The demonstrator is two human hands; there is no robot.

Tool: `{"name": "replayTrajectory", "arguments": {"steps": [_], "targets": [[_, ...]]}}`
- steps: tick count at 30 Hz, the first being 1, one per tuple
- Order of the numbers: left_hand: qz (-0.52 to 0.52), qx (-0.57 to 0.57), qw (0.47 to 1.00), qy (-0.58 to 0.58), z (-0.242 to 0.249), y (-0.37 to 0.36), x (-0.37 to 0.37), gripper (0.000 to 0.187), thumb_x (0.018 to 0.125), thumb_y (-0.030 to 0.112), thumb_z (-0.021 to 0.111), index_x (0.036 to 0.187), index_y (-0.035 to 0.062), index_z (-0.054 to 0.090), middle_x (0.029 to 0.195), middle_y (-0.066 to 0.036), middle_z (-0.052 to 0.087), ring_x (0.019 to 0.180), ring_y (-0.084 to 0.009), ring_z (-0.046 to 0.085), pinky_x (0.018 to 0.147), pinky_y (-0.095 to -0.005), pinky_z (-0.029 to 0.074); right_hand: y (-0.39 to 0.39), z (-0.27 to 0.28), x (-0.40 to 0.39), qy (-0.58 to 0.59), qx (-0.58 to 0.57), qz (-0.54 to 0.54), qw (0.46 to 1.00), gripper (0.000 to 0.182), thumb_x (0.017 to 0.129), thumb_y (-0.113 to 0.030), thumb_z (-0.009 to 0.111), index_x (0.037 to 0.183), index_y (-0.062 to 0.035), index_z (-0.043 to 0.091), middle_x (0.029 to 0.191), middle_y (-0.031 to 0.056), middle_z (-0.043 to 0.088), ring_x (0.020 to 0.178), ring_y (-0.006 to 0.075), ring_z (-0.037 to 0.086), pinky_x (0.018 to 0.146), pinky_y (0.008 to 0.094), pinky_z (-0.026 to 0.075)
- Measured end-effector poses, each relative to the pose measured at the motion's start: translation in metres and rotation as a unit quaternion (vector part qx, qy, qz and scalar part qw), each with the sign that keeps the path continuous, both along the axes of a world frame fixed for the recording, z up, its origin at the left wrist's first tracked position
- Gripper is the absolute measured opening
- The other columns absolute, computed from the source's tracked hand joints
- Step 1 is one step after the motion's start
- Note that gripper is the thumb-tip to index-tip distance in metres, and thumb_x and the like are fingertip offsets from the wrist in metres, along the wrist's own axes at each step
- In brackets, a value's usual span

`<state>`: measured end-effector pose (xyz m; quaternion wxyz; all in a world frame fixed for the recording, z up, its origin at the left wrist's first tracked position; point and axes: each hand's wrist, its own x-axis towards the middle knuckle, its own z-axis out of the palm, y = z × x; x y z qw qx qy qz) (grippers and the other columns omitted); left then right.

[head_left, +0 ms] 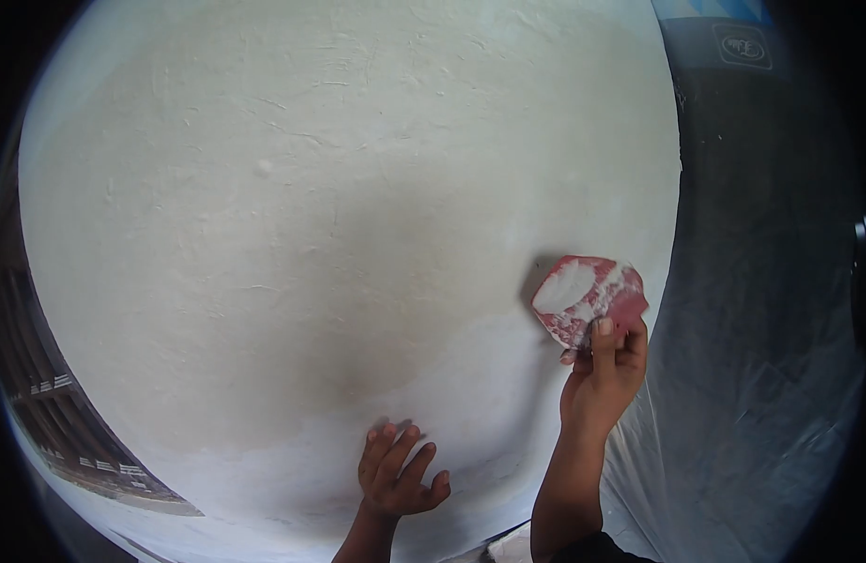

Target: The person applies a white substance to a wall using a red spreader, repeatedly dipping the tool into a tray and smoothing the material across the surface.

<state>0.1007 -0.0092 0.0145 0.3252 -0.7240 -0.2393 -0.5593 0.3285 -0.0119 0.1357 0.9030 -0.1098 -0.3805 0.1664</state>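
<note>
A large pale wall-like surface fills most of the head view, with small bumps and ridges and a whiter, smoother band low down. In my right hand is a thin red sheet with uneven edges, caked with white material. The thumb presses on its near face and the other fingers are behind it. The sheet stands close to the right part of the surface and casts a shadow there. My left hand, fingers spread and holding nothing, has its fingertips right at the white band near the bottom.
Dark sheeting with a printed logo hangs along the right side, turning to wrinkled clear plastic lower down. At the lower left, a dark slatted structure shows beyond the surface's curved edge.
</note>
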Motion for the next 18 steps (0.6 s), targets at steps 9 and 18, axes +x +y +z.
{"name": "replayTrajectory", "arguments": {"steps": [9, 18], "targets": [[0.002, -0.010, 1.000, 0.007, 0.000, -0.002, -0.001, 0.029, 0.082, 0.033, 0.057, 0.093, 0.0073, 0.065, 0.120, -0.016, 0.058, 0.128, -0.0384, 0.045, 0.107, -0.0534, 0.034, 0.029, -0.033, -0.023, -0.460, 0.083, -0.531, 0.707, 0.036, 0.090, 0.001, 0.050, 0.124, 0.0006, 0.059, 0.133, 0.0212, 0.054, 0.131, 0.0377, 0.044, 0.106, 0.0451, 0.040], [0.019, -0.010, 1.000, 0.016, -0.004, -0.001, -0.003, 0.032, 0.084, 0.037, 0.055, 0.094, 0.0081, 0.064, 0.122, -0.016, 0.057, 0.129, -0.0389, 0.044, 0.109, -0.0534, 0.032, 0.019, -0.038, -0.033, -0.548, -0.030, -0.537, 0.641, 0.047, 0.087, -0.004, 0.050, 0.134, -0.0018, 0.052, 0.144, 0.0178, 0.044, 0.139, 0.0294, 0.034, 0.109, 0.0581, 0.026]]}}
